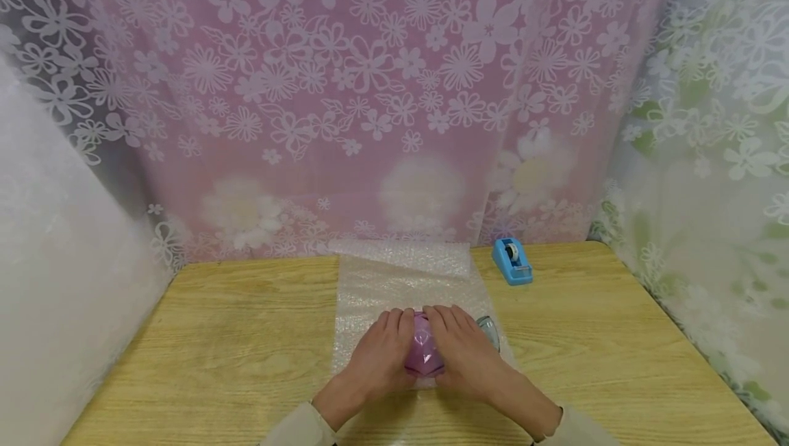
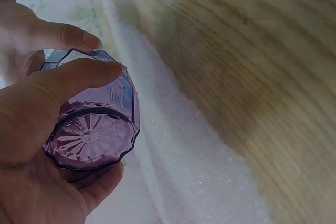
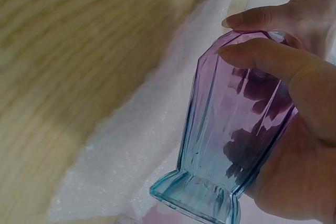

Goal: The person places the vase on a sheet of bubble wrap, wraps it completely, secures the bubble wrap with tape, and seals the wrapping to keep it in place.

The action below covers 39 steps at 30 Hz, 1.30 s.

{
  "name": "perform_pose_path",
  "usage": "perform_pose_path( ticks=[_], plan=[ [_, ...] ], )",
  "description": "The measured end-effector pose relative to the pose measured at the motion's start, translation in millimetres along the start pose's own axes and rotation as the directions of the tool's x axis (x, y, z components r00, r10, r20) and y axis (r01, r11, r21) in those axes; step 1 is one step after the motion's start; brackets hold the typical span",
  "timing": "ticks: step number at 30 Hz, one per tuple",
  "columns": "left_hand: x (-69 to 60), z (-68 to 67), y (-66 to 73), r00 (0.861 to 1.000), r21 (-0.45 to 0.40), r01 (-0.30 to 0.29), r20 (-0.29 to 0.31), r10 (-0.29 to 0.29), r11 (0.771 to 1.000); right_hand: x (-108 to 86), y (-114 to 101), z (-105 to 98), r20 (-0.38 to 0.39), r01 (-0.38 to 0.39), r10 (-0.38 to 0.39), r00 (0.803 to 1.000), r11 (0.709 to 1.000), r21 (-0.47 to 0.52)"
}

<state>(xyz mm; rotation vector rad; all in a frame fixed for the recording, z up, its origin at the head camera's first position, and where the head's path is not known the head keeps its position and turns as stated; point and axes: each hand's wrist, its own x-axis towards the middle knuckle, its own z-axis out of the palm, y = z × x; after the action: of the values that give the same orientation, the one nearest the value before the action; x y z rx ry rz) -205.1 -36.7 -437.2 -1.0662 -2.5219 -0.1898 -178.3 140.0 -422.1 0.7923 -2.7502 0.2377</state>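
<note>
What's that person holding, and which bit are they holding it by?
A purple-and-blue faceted glass vase. The left hand and right hand both hold it around its purple body; its flared blue end sticks out.

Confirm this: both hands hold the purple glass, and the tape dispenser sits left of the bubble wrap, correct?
No, the head view shows the tape dispenser right of the bubble wrap; the left hand and right hand do hold the purple glass.

No text, label, brand, number or sign can be read in any view, whether on the faceted glass vessel [image 3: 210,114], tape dispenser [image 1: 513,266], bubble wrap [image 1: 403,292] or floral curtain [image 1: 394,55].
</note>
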Motion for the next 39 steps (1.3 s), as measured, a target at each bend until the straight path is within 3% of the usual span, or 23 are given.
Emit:
perform_pose_path(
  ticks=[12,32,39],
  plan=[
    [-6.0,7.1,-1.6,1.000,0.082,-0.017,-0.021,0.019,0.996,-1.3,-0.4,11.5,-0.002,0.005,-0.005,1.000,1.000,0.013],
    [-5.7,10.2,-7.9,1.000,0.068,-0.001,-0.017,0.002,0.998,4.6,2.7,20.7,-0.036,0.012,-0.012,0.999,1.000,0.005],
    [-8.7,11.8,-4.5,0.999,0.039,0.025,0.036,-0.026,0.999,1.6,1.7,24.5,-0.012,0.000,0.000,1.000,0.999,0.039]
  ],
)
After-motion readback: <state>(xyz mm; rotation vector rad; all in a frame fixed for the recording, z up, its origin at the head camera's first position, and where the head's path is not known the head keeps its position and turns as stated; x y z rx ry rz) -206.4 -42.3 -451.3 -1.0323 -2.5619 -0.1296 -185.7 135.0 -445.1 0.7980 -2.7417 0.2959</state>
